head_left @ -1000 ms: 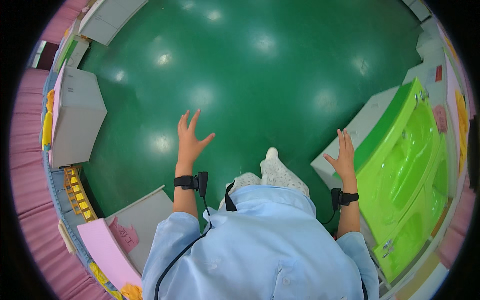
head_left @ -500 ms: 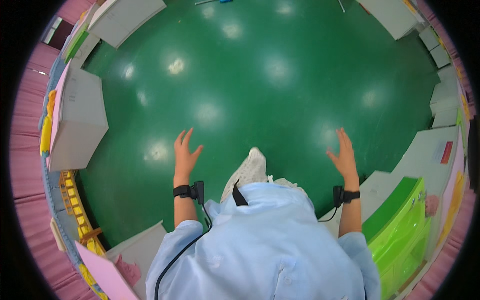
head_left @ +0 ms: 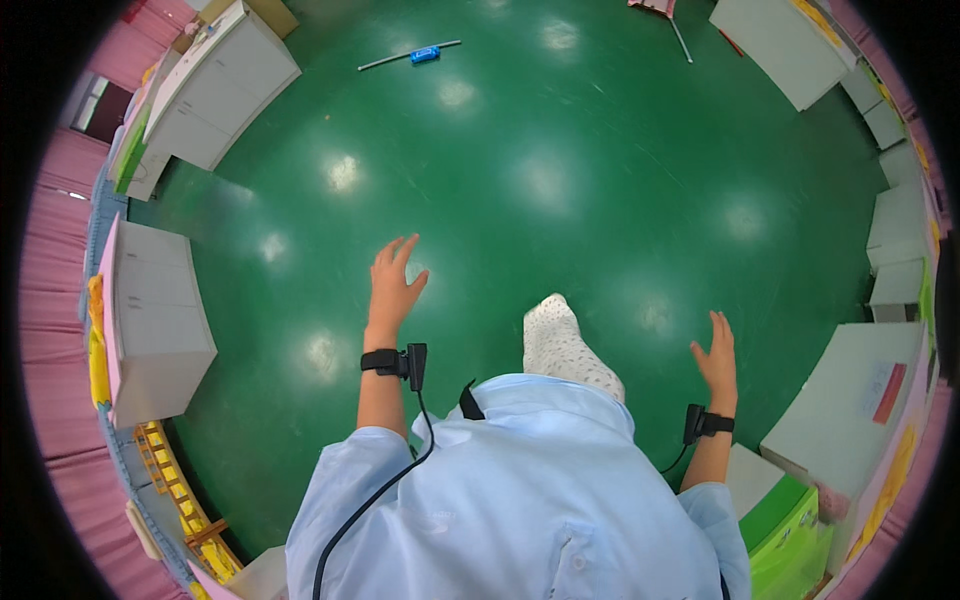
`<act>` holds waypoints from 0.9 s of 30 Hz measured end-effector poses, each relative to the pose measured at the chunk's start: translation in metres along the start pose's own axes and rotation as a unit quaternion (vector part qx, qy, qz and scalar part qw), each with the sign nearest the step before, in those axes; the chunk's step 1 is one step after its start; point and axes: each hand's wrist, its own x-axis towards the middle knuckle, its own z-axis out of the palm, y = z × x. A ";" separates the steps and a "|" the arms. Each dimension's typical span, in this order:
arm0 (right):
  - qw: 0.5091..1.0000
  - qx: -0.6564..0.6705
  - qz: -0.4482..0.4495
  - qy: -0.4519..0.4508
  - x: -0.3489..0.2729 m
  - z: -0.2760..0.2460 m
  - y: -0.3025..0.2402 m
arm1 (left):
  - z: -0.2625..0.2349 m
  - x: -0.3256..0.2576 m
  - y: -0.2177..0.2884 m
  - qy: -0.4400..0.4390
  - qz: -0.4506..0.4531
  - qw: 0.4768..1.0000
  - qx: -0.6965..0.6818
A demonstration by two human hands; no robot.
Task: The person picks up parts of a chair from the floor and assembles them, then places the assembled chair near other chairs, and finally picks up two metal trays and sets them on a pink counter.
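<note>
- Now the left hand [head_left: 396, 292] and right hand [head_left: 719, 366] are loose, holding nothing.
- The green sink unit [head_left: 792, 548], nearest the right hand, has slipped back: the person [head_left: 520, 470] has walked on.
- Far ahead, 1 blue bundle [head_left: 425, 55] and a stick [head_left: 380, 63] now show fully on the green floor [head_left: 480, 240].

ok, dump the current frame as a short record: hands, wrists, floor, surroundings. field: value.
left hand: open, empty, above the green floor
right hand: open, empty, lower in the picture than the left
wrists: black strapped device on each, left device, right device
floor ahead: pale rod lying with a blue piece at its middle
left side: white cabinets, pink curtains
right side: bright green unit, lower corner
</note>
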 end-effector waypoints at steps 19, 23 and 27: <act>0.992 0.102 -0.009 -0.073 0.603 -0.038 -0.135 | 0.047 0.526 -0.103 0.052 -0.124 0.991 0.007; 0.986 0.115 0.098 -0.071 0.696 -0.063 -0.155 | 0.063 0.682 -0.106 0.074 -0.069 0.995 -0.008; 0.979 0.149 0.136 -0.022 0.810 -0.065 -0.149 | 0.097 0.828 -0.105 0.069 -0.044 0.996 -0.021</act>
